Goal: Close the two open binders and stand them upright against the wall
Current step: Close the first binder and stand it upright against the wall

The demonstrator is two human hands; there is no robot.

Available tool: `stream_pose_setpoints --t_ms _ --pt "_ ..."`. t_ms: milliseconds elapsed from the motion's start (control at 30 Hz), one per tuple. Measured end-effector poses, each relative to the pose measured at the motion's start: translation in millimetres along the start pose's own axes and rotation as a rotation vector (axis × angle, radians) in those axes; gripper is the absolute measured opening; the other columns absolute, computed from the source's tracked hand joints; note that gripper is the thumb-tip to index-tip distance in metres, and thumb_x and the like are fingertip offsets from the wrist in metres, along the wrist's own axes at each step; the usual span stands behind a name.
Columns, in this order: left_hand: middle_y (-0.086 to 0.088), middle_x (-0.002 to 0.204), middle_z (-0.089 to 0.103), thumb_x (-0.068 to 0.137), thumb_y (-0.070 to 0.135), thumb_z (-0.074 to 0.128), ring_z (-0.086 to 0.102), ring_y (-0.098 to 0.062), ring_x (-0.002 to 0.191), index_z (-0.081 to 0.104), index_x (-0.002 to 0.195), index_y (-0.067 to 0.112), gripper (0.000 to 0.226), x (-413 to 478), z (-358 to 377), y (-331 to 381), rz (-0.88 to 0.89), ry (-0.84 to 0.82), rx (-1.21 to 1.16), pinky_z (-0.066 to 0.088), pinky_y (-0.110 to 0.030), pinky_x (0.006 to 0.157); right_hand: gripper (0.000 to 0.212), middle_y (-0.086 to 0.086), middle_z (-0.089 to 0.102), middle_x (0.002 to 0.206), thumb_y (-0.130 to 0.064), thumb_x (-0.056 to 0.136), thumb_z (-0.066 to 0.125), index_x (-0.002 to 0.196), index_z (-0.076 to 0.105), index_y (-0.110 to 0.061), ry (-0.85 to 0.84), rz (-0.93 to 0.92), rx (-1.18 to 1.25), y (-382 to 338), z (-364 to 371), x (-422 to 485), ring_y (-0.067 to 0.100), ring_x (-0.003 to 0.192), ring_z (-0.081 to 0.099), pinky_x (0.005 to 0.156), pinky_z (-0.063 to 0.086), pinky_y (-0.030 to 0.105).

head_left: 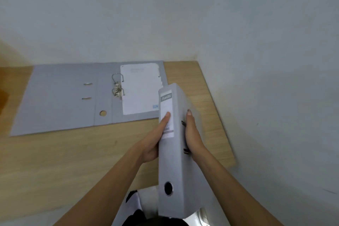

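A closed grey binder (171, 167) is lifted off the table, its spine facing me and its top end pointing toward the wall. My left hand (156, 137) presses its left cover, with the thumb on the white spine label. My right hand (192, 134) presses the right cover, so the binder is clamped between both palms. A second grey binder (60, 97) lies open and flat on the wooden table (73, 161) at the back left. Its ring mechanism (117, 85) stands up, with white paper (139, 88) on its right half.
A pale wall (165, 14) runs along the table's far edge and another along its right side (275, 97), forming a corner at the back right. Bare wood shows between the open binder and the table's near edge. My legs and a shoe (134, 202) are below.
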State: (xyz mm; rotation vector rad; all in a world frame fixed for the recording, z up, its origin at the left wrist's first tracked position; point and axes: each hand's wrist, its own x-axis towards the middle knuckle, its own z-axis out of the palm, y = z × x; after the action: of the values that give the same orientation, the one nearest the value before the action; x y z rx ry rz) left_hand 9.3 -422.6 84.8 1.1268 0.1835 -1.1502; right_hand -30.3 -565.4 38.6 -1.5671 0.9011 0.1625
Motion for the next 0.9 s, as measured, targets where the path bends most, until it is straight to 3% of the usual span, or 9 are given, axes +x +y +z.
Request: stream_pose_setpoints --t_ms 133,200,267,367,467,533,700,800,900 --pt "-0.004 0.123 0.074 0.092 0.058 0.056 0.071 -0.025 0.112 0.060 0.135 0.025 0.055 1 24 20 0.066 -0.099 0.099 0.058 -0.038 0.091 0.079 -0.002 0.069 0.136 -0.088 0.083 0.035 0.143 0.054 -0.041 -0.055 -0.110 0.165 -45 -18 -27 0.020 0.124 0.067 0.110 0.049 0.048" --pt "-0.002 0.121 0.075 0.092 0.053 0.058 0.073 -0.021 0.109 0.060 0.135 0.024 0.051 1 36 33 0.152 -0.128 0.140 0.060 -0.034 0.086 0.084 -0.010 0.057 0.151 -0.090 0.079 0.040 0.152 0.038 -0.048 -0.032 -0.247 0.176 -66 -28 -35 0.014 0.133 0.059 0.116 0.042 0.048" --pt "0.002 0.123 0.074 0.086 0.055 0.064 0.072 -0.017 0.111 0.057 0.137 0.026 0.059 0 46 49 0.266 -0.129 0.231 0.057 -0.036 0.094 0.082 -0.017 0.043 0.160 -0.087 0.082 0.042 0.155 0.028 -0.052 0.019 -0.408 0.144 -87 -39 -42 0.009 0.142 0.049 0.120 0.037 0.048" --pt "0.006 0.128 0.071 0.079 0.057 0.073 0.069 -0.013 0.114 0.050 0.142 0.030 0.073 4 59 68 0.452 -0.099 0.410 0.054 -0.040 0.100 0.067 -0.011 0.046 0.159 -0.057 0.098 0.048 0.159 0.034 -0.033 0.061 -0.616 0.194 -119 -59 -55 0.007 0.143 0.049 0.118 0.042 0.040" --pt "0.013 0.130 0.065 0.083 0.034 0.078 0.066 0.001 0.111 0.038 0.150 0.033 0.078 18 70 79 0.617 -0.074 0.540 0.057 -0.022 0.088 0.056 0.005 0.061 0.147 -0.033 0.100 0.056 0.152 0.047 -0.014 0.098 -0.750 0.244 -135 -78 -60 0.020 0.133 0.060 0.108 0.051 0.042" --pt "0.016 0.136 0.060 0.082 0.028 0.080 0.061 0.007 0.114 0.029 0.154 0.037 0.088 35 74 83 0.661 -0.051 0.593 0.056 -0.016 0.083 0.051 0.011 0.065 0.140 -0.022 0.099 0.060 0.147 0.052 -0.007 0.106 -0.760 0.248 -133 -88 -51 0.026 0.130 0.063 0.107 0.052 0.046" --pt "0.012 0.152 0.048 0.084 0.032 0.077 0.051 -0.007 0.134 0.014 0.159 0.036 0.098 72 73 82 0.589 -0.048 0.709 0.053 -0.024 0.099 0.043 0.008 0.072 0.132 -0.007 0.098 0.061 0.140 0.059 -0.010 0.070 -0.688 0.264 -103 -108 -24 0.023 0.122 0.068 0.100 0.056 0.038" --pt "0.016 0.153 0.040 0.087 0.032 0.074 0.048 -0.005 0.130 0.003 0.159 0.041 0.102 86 87 84 0.578 -0.046 0.770 0.049 -0.023 0.100 0.033 0.001 0.076 0.122 -0.013 0.098 0.058 0.127 0.066 -0.024 0.088 -0.652 0.320 -93 -122 -11 0.021 0.117 0.070 0.097 0.055 0.038" --pt "0.022 0.149 0.033 0.087 0.028 0.075 0.045 -0.009 0.129 -0.010 0.157 0.044 0.111 104 102 88 0.568 -0.059 0.805 0.048 -0.032 0.104 0.030 0.001 0.075 0.124 -0.023 0.097 0.059 0.125 0.067 -0.029 0.115 -0.644 0.333 -94 -136 1 0.020 0.119 0.069 0.099 0.055 0.038"
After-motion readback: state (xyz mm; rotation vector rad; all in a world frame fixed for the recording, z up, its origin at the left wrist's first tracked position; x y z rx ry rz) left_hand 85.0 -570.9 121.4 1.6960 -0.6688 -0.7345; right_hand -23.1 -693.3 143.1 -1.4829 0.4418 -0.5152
